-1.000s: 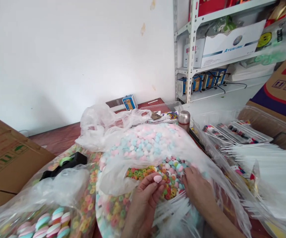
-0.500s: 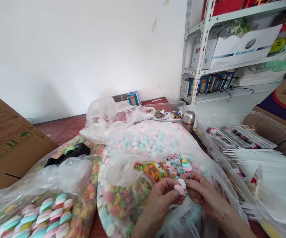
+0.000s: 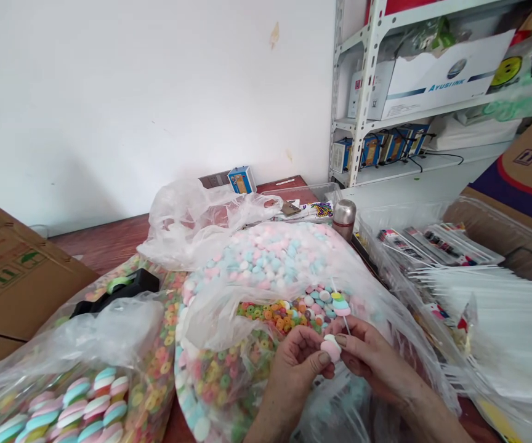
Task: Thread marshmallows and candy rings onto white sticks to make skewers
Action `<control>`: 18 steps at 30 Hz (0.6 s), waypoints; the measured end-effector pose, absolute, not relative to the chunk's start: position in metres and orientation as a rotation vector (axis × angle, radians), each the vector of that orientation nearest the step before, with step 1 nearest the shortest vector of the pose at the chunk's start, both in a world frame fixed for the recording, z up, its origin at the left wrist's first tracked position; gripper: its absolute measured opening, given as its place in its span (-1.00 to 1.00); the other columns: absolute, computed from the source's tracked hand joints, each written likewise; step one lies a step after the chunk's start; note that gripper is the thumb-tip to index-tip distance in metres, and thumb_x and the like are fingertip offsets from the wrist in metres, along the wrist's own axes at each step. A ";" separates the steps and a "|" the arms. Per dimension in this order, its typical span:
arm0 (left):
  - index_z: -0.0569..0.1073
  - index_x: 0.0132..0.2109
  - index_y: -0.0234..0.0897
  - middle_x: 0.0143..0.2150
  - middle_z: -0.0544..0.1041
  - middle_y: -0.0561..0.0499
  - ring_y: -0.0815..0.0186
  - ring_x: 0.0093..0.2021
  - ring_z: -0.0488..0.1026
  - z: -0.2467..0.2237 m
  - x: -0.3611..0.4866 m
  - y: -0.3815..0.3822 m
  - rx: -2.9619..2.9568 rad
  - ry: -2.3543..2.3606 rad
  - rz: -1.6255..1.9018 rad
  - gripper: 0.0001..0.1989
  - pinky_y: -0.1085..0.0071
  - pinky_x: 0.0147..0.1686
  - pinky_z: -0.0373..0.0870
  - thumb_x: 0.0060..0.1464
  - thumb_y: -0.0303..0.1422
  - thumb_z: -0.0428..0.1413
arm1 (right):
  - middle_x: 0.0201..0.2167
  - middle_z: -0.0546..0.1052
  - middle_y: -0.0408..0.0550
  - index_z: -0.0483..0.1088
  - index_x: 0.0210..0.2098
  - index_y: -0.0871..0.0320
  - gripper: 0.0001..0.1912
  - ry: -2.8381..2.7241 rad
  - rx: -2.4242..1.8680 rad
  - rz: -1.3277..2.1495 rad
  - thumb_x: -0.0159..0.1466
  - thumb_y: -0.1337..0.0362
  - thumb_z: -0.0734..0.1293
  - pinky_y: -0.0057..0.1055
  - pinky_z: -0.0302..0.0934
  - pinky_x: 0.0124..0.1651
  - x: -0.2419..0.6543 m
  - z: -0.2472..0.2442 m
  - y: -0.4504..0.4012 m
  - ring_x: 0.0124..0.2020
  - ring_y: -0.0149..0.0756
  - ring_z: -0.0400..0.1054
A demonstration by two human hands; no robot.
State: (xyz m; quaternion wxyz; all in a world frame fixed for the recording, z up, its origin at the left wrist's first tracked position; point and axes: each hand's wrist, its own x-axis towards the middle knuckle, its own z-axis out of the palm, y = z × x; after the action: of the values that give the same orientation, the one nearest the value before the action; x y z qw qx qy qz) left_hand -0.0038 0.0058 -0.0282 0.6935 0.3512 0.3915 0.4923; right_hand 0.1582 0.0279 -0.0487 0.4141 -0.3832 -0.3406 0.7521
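Pale pink and white flattened round pieces [image 3: 330, 349] sit between my two hands

The thumb and bent fingers of my left hand [image 3: 299, 360] are almost closed, pinching the pink piece at its edge. The thumb of my right hand [image 3: 368, 352] meets the white piece just behind it, my fingers curled close beneath. From my right fingers rises a thin white stick [image 3: 347, 326], slightly tilted, with yellow, green, blue and pink pieces [image 3: 339, 304] stacked along it.

Just beyond my hands lie small orange, yellow and green rings [image 3: 281, 315], beside loose pastel rounds [image 3: 313, 296]. Around them spreads a big translucent plastic bag [image 3: 362, 271] full of pink, blue and white rounds. To my left, a clear bag holds striped, stacked pastel pieces [image 3: 95, 403]; near it sits a black holder with a green roll [image 3: 139, 284]. To my right, long white sticks [image 3: 492, 314] fill a clear plastic bin [image 3: 398, 292]. Farther off stands a metal flask [image 3: 344, 216], upright.
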 end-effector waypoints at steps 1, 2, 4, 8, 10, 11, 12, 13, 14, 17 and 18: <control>0.49 -0.27 -0.28 -0.44 0.50 0.09 0.41 -0.49 0.43 -0.029 -0.003 0.006 0.774 0.888 1.117 -0.79 0.49 -0.45 0.37 -0.02 -0.35 0.34 | -0.68 0.18 -0.39 0.37 -0.35 0.14 -0.68 -0.847 -0.970 1.891 0.13 0.05 0.47 -0.53 -0.37 -0.61 0.157 -0.050 0.027 -0.68 -0.59 -0.19; 0.50 -0.24 -0.27 -0.43 0.51 0.10 0.42 -0.50 0.43 -0.031 -0.002 0.007 0.765 0.910 1.136 -0.77 0.50 -0.46 0.37 -0.04 -0.35 0.35 | -0.68 0.19 -0.38 0.37 -0.35 0.14 -0.67 -0.836 -0.979 1.886 0.13 0.04 0.48 -0.53 -0.36 -0.61 0.156 -0.051 0.027 -0.68 -0.59 -0.18; 0.53 -0.17 -0.27 -0.37 0.55 0.06 0.38 -0.44 0.46 -0.032 -0.001 0.006 0.755 0.966 1.164 -0.70 0.50 -0.46 0.40 -0.07 -0.34 0.37 | -0.64 0.24 -0.35 0.38 -0.32 0.13 -0.65 -0.810 -1.000 1.857 0.13 0.01 0.48 -0.56 -0.28 -0.61 0.153 -0.052 0.026 -0.67 -0.59 -0.10; 0.57 -0.13 -0.29 -0.21 0.63 -0.07 0.30 -0.25 0.52 -0.032 0.005 0.003 0.727 1.041 1.180 -0.66 0.44 -0.27 0.48 -0.07 -0.27 0.38 | -0.44 0.44 -0.21 0.45 -0.26 0.13 -0.59 -0.807 -1.015 1.753 0.09 -0.05 0.49 -0.56 0.04 -0.49 0.146 -0.050 0.029 -0.51 -0.49 0.21; 0.57 -0.18 -0.29 -0.19 0.64 -0.07 0.28 -0.21 0.53 -0.031 0.006 0.002 0.688 1.055 1.195 -0.71 0.41 -0.19 0.49 -0.04 -0.26 0.36 | -0.34 0.50 -0.14 0.48 -0.23 0.12 -0.61 -0.879 -1.022 1.688 0.13 -0.05 0.47 -0.50 0.22 -0.31 0.147 -0.047 0.028 -0.35 -0.38 0.33; 0.57 -0.20 -0.28 -0.20 0.64 -0.06 0.27 -0.20 0.54 -0.030 0.006 0.003 0.663 1.063 1.215 -0.73 0.39 -0.17 0.49 -0.03 -0.26 0.36 | -0.28 0.53 -0.11 0.49 -0.20 0.11 -0.63 -0.951 -1.056 1.637 0.17 -0.05 0.43 -0.45 0.26 -0.19 0.149 -0.045 0.025 -0.26 -0.31 0.37; 0.57 -0.22 -0.29 -0.21 0.64 -0.06 0.26 -0.20 0.55 -0.029 0.005 0.003 0.640 1.071 1.244 -0.75 0.38 -0.17 0.50 -0.03 -0.26 0.36 | -0.24 0.54 -0.08 0.49 -0.16 0.09 -0.64 -1.036 -1.111 1.571 0.23 -0.04 0.38 -0.40 0.27 -0.10 0.151 -0.044 0.021 -0.19 -0.25 0.39; 0.56 -0.22 -0.29 -0.23 0.64 -0.06 0.26 -0.21 0.55 -0.028 0.003 0.005 0.623 1.081 1.279 -0.75 0.37 -0.17 0.50 -0.03 -0.26 0.36 | -0.21 0.56 -0.06 0.49 -0.12 0.07 -0.64 -1.136 -1.178 1.498 0.28 -0.05 0.31 -0.37 0.28 -0.05 0.154 -0.042 0.015 -0.14 -0.21 0.40; 0.56 -0.21 -0.29 -0.24 0.64 -0.06 0.25 -0.21 0.56 -0.027 0.001 0.006 0.607 1.096 1.316 -0.73 0.37 -0.18 0.50 -0.03 -0.26 0.36 | -0.20 0.57 -0.04 0.49 -0.09 0.05 -0.61 -1.231 -1.246 1.429 0.31 -0.06 0.26 -0.35 0.29 -0.06 0.158 -0.041 0.007 -0.12 -0.16 0.41; 0.57 -0.10 -0.27 -0.18 0.63 -0.07 0.24 -0.20 0.57 -0.023 -0.007 0.012 0.586 1.142 1.375 -0.64 0.39 -0.19 0.50 -0.05 -0.26 0.37 | -0.31 0.60 -0.01 0.54 -0.14 0.04 -0.56 -1.409 -1.286 1.380 0.27 -0.12 0.24 -0.34 0.34 -0.17 0.165 -0.039 -0.018 -0.22 -0.09 0.46; 0.57 -0.08 -0.26 -0.17 0.63 -0.07 0.25 -0.19 0.56 -0.022 -0.008 0.013 0.586 1.152 1.382 -0.63 0.40 -0.19 0.50 -0.05 -0.26 0.37 | -0.35 0.60 -0.01 0.56 -0.17 0.02 -0.56 -1.443 -1.278 1.398 0.24 -0.14 0.25 -0.33 0.34 -0.20 0.166 -0.039 -0.025 -0.26 -0.09 0.46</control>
State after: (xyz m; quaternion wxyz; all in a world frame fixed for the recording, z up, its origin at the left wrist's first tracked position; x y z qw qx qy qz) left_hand -0.0085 0.0132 -0.0222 0.5849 0.2512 0.4939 0.5924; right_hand 0.1663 -0.0249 -0.0392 0.3713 -0.4983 -0.5626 0.5452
